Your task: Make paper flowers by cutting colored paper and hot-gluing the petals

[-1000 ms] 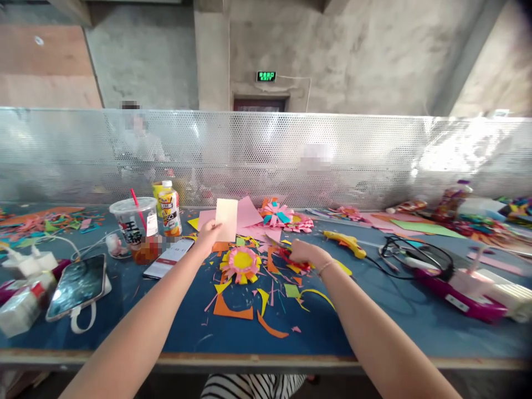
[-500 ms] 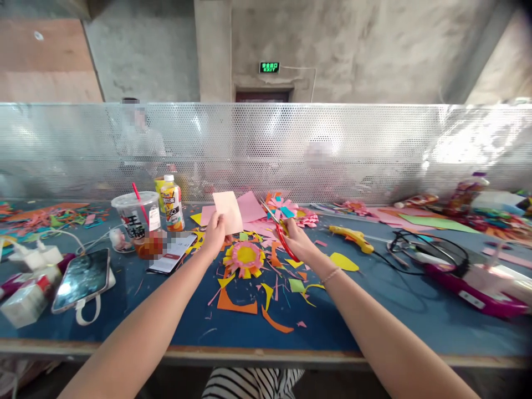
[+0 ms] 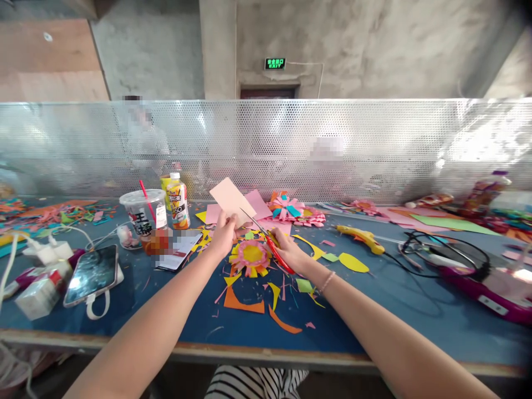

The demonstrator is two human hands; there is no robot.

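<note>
Between the fingers of my left hand [image 3: 225, 235] is a pale peach sheet of paper [image 3: 231, 201], held up above the table and tilted. My right hand [image 3: 288, 250] grips red-handled scissors [image 3: 277, 252], whose blades point up and left to the paper's right edge. Whether the blades have cut into it I cannot tell. Just below and between my hands lies a pink and yellow paper flower [image 3: 251, 256]. Behind the scissors are pink sheets [image 3: 258, 204] and more fringed paper flowers [image 3: 286, 208] in pink, orange and blue.
Orange offcuts [image 3: 243, 301] and other scraps litter the blue table [image 3: 174, 327]. On the left stand a drink cup [image 3: 143, 219], a bottle [image 3: 178, 202] and a phone [image 3: 92, 274]. To the right lie a yellow glue gun [image 3: 361, 238], black cables and a purple power strip [image 3: 490, 296]. A perforated screen [image 3: 374, 149] runs behind.
The paper has turned to a slant in my left hand. My right hand has brought the scissors left and lower, up to the paper's edge. The camera view has shifted slightly.
</note>
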